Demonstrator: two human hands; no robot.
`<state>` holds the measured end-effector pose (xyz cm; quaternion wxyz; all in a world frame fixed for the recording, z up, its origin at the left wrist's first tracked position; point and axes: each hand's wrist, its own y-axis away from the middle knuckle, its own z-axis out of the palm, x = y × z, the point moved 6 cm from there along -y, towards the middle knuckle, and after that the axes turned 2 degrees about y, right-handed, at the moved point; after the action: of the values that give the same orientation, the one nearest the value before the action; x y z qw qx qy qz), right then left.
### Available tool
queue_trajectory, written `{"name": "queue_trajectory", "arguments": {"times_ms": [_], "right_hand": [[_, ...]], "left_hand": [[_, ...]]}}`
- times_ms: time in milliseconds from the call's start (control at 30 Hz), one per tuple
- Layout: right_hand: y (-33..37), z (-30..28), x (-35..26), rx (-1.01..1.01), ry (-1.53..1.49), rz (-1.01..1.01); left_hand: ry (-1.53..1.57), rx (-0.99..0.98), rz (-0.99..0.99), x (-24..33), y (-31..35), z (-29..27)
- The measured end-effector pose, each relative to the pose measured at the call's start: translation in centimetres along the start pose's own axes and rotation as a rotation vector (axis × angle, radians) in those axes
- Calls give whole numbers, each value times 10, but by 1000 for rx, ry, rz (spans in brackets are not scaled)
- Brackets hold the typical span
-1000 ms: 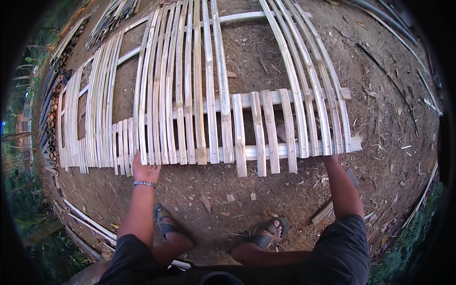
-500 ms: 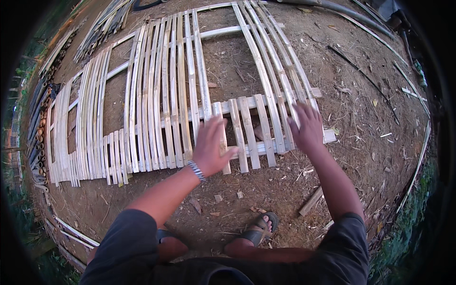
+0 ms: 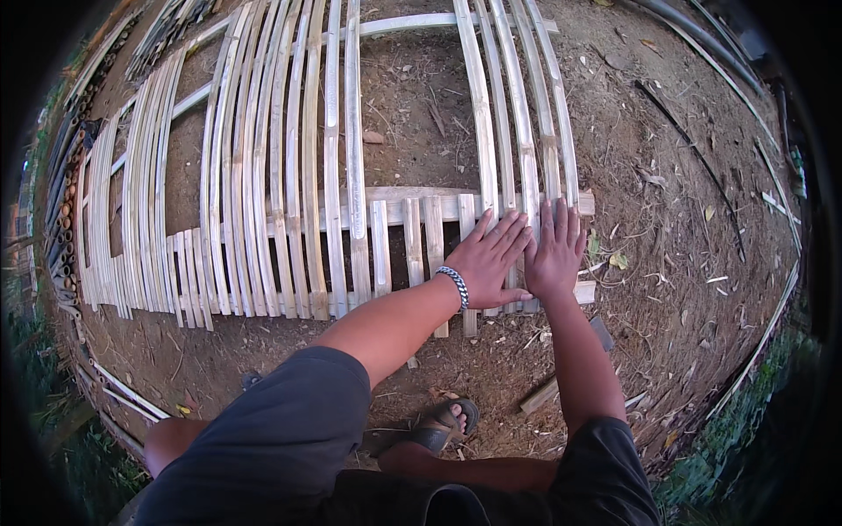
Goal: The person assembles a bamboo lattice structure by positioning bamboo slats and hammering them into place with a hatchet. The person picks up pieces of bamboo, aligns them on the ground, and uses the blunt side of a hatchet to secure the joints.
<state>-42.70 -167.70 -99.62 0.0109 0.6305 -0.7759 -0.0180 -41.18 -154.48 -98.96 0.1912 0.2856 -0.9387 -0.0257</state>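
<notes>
Both hands lie side by side on the right end of a frame of pale bamboo slats (image 3: 352, 131). My left hand (image 3: 488, 260), with a bracelet (image 3: 454, 286) at its wrist, rests flat with fingers spread over the near ends of the slats. Just right of it, my right hand (image 3: 555, 259) presses down with fingers stretched away from me, over the ends of the rightmost long slats (image 3: 527, 158). Several short slats (image 3: 411, 241) stand between the long ones, left of my hands, across two crosspieces (image 3: 586, 203). The slat ends under my palms are hidden.
A stack of bamboo poles (image 3: 63, 223) lies at the far left, with loose strips (image 3: 158, 39) beyond. On the dirt at right are a dark thin stick (image 3: 693, 158) and a long strip (image 3: 761, 329). A wood offcut (image 3: 538, 396) lies near my sandalled foot (image 3: 447, 425).
My left hand has moved right, from the short slats to beside my right hand. Both hands now lie flat on the slat ends. The view has shifted, bringing the frame nearer.
</notes>
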Motion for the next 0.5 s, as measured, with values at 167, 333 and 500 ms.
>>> {"name": "queue_trajectory", "arguments": {"times_ms": [167,333,500], "right_hand": [[-10,1,-1,-27,-38,-12],[-23,-2,1,-91,-42,-22],[-15,-24,20,-77,-323,-51]], "left_hand": [[-54,-79,-30,-4,-7,-7],[-44,-86,-51,-8,-13,-14],[3,-77,-36,-5,-17,-19]]}}
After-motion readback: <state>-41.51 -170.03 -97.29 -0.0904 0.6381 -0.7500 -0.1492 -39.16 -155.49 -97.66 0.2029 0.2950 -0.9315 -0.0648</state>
